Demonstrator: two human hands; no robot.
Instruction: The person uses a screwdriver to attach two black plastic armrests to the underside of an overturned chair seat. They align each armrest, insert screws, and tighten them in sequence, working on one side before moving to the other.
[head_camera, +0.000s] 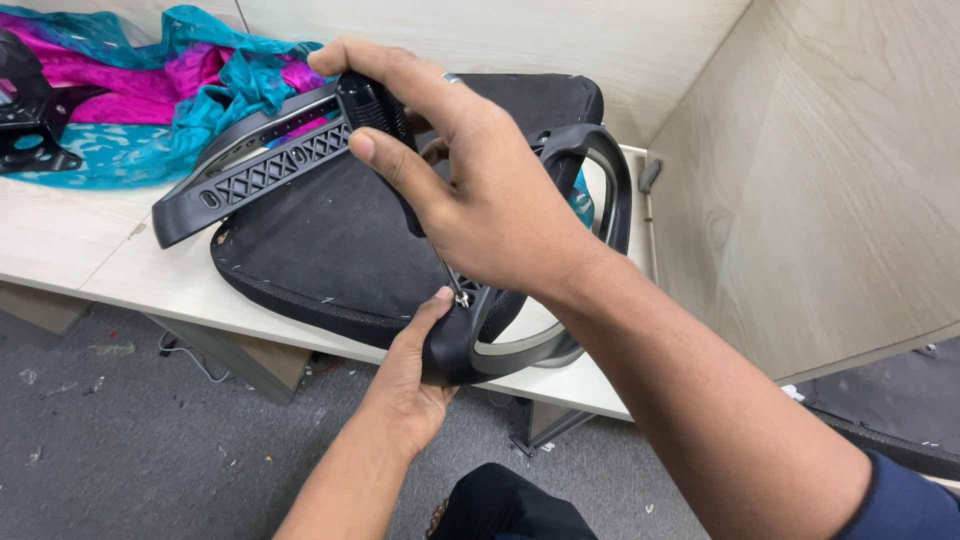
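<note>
Right hand (480, 190) grasps our screwdriver (385, 120); left hand (410, 385) grips the near armrest (470, 345) on the chair seat (330, 240).

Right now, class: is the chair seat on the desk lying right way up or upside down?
Upside down: the chair seat shows its flat black underside, with the armrest bracket lying on top.
</note>
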